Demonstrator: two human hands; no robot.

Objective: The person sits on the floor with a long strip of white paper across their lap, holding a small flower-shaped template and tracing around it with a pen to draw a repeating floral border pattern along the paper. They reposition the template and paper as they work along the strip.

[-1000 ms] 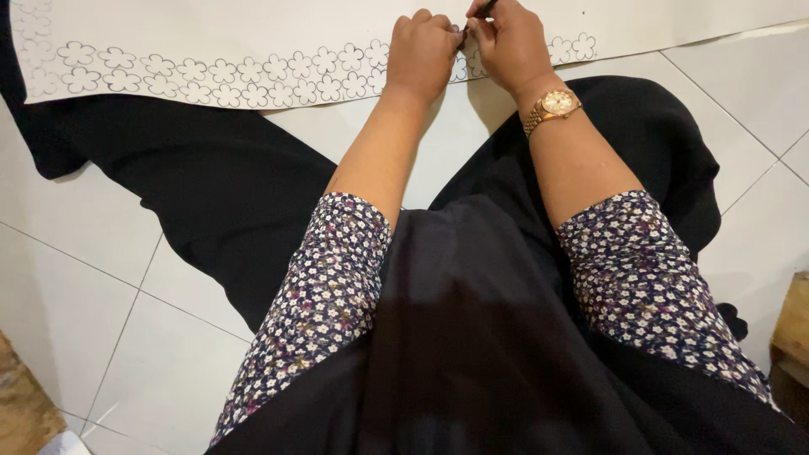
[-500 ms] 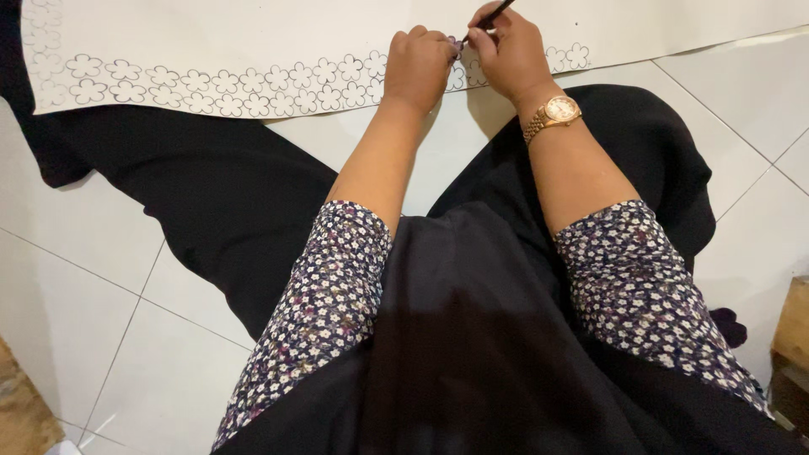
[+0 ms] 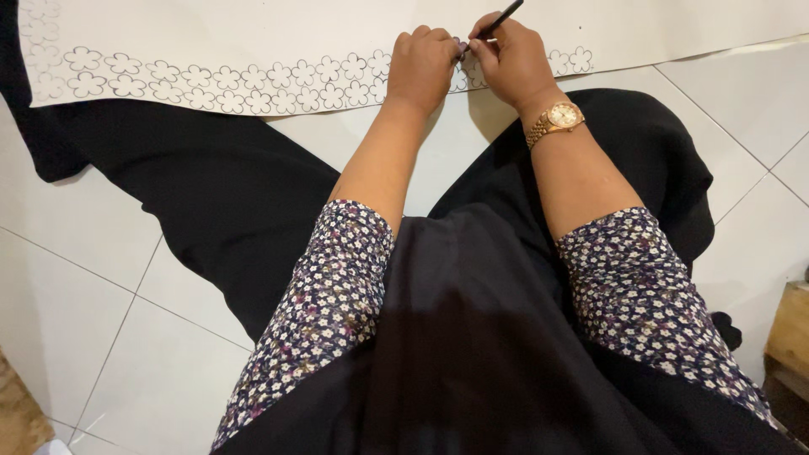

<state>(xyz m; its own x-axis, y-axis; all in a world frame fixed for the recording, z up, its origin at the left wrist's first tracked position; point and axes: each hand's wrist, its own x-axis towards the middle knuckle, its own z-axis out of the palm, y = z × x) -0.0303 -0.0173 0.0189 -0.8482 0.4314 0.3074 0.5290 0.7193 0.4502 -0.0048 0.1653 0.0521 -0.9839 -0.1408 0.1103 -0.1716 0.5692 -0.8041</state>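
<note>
Head view: right hand (image 3: 512, 57) pinches a slim black pencil (image 3: 502, 17) in a narrow fingertip grip, tip down on the long white paper sheet (image 3: 253, 34) with its drawn flower border, spread flat on the white tiled floor (image 3: 76, 278). Left hand (image 3: 421, 66), fingers curled, presses on the sheet just beside it; whether it holds anything I cannot tell. Judged: paper light, limp, crease-prone, best held flat near the edge; no containers in view.

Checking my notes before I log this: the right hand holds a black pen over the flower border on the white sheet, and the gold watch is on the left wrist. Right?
Not quite. The gold watch is on the right wrist, as the head view shows. The rest holds: the right hand holds the black pen over the flower border on the white sheet.
</note>
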